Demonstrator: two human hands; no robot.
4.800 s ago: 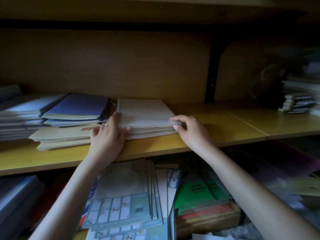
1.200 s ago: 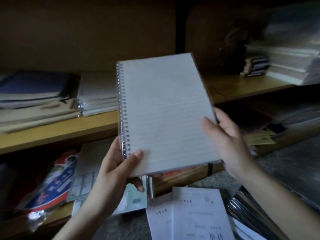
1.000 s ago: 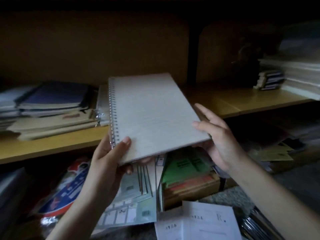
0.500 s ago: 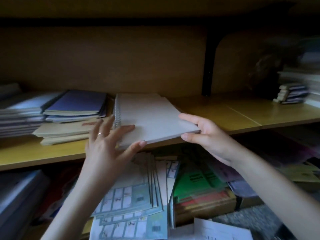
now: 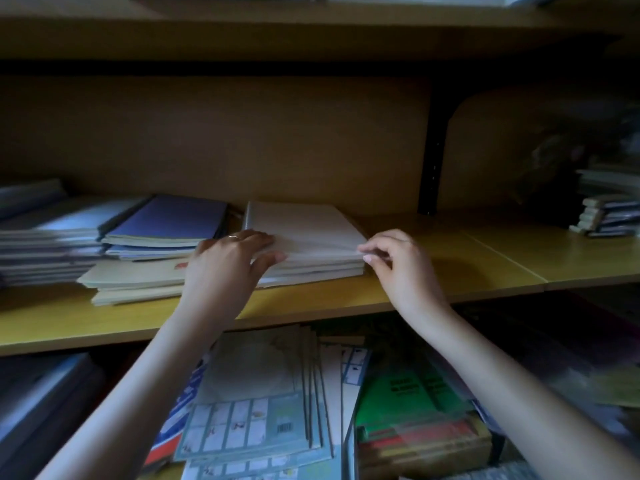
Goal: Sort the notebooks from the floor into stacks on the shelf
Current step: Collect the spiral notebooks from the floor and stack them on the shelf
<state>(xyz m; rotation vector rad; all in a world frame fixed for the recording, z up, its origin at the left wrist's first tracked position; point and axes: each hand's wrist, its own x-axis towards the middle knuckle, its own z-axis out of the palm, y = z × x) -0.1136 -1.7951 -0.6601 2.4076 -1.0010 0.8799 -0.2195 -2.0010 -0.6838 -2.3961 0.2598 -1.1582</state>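
Head view: left hand point(image 5: 230, 261) flat on the spiral notebook point(image 5: 304, 230), right hand point(image 5: 394, 259) pinching its corner; a careless nudge could skew the stack point(image 5: 318, 268).

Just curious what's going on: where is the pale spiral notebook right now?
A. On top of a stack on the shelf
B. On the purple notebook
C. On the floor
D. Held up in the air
A: the spiral notebook lies flat atop a stack on the shelf, a hand at each side.

Smooth yellow wood-look shelf point(image 5: 450, 268), matt paper notebooks point(image 5: 304, 233), glossy blue cover point(image 5: 169, 216)
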